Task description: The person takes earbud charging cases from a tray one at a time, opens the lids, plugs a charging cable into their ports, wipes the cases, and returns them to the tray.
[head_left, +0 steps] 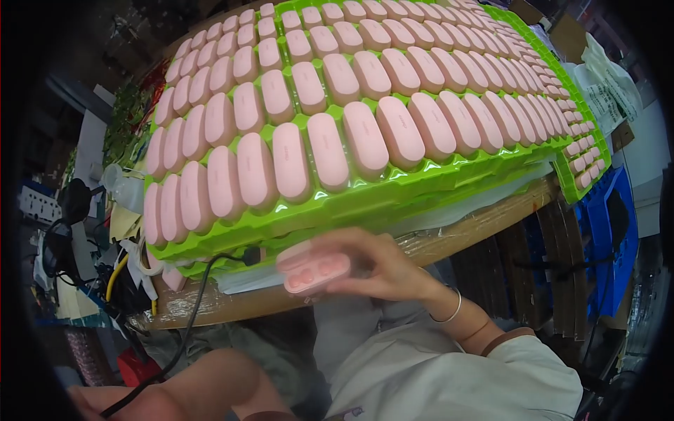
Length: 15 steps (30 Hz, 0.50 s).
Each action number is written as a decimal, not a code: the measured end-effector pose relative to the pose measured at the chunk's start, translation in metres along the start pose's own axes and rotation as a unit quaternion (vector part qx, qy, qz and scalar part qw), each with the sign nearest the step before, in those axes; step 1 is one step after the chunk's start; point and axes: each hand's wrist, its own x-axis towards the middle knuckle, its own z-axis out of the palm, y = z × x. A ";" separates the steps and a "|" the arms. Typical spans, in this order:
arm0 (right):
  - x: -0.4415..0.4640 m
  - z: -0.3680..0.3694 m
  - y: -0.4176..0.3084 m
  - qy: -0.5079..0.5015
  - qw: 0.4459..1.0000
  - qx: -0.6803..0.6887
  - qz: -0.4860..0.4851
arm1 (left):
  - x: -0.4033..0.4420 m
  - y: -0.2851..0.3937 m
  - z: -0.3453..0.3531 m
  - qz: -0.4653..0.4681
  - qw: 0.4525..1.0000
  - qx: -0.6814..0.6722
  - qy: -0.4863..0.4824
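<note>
In the head view, my right hand [382,266] reaches in from the right, thumb below and fingers above, around a small pink case [317,274]. The case is open, with rounded pink pieces inside; its raised lid is blurred. Just beyond it, rows of closed, oblong pink cases [328,151] stand in a bright green tray [316,214]. At the lower left is bare skin that looks like my bent left arm; my left hand [91,401] lies at the dark edge of view, its fingers not distinguishable.
Under the tray is a brown table edge [449,242] with shiny wrapping. A black cable [199,298] with a plug runs down past its front. Blue crates [618,238] and cardboard are at the right. Cables, a clear cup [125,186] and a red object [135,368] are at the left.
</note>
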 end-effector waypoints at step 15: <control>-0.004 0.007 0.000 0.033 0.994 0.085 0.065 | -0.155 0.072 0.084 -0.725 0.669 -0.144 -0.084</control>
